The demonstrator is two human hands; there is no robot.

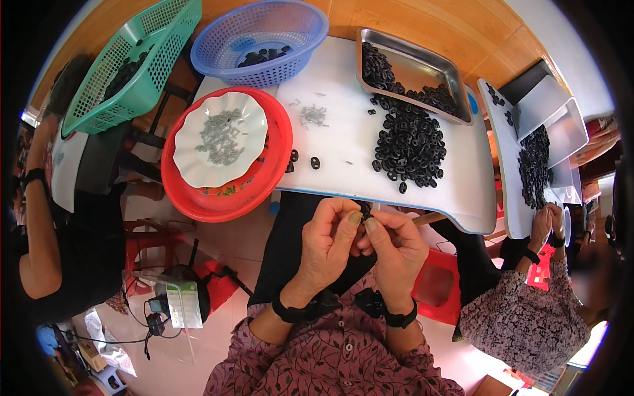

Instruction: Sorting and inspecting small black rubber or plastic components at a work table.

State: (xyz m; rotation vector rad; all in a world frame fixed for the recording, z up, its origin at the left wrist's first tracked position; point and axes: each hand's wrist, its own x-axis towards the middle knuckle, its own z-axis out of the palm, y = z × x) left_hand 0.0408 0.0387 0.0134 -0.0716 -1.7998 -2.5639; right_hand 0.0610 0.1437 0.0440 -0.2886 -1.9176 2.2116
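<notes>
Just off the table's near edge, my left hand (328, 243) and my right hand (400, 249) meet, thumbs and fingertips pinched together. Between the fingertips is a small black plastic piece (364, 208), mostly covered by them. Whether a smaller part is held with it I cannot make out. Beyond my hands, to the right, lies a heap of black oval pieces (411, 145) with holes in them. A few more black pieces (315, 163) lie to the left. Small clear pins (314, 115) are scattered farther back, and many more fill a white wavy-edged plate (188, 155).
The plate rests on a red basin (281, 158) at the table's left. Behind stand a blue basket (290, 66) and a metal tray (465, 112), both with black pieces. A green basket (99, 122) is far left. Co-workers sit on both sides; one's hands (545, 224) are at the right table.
</notes>
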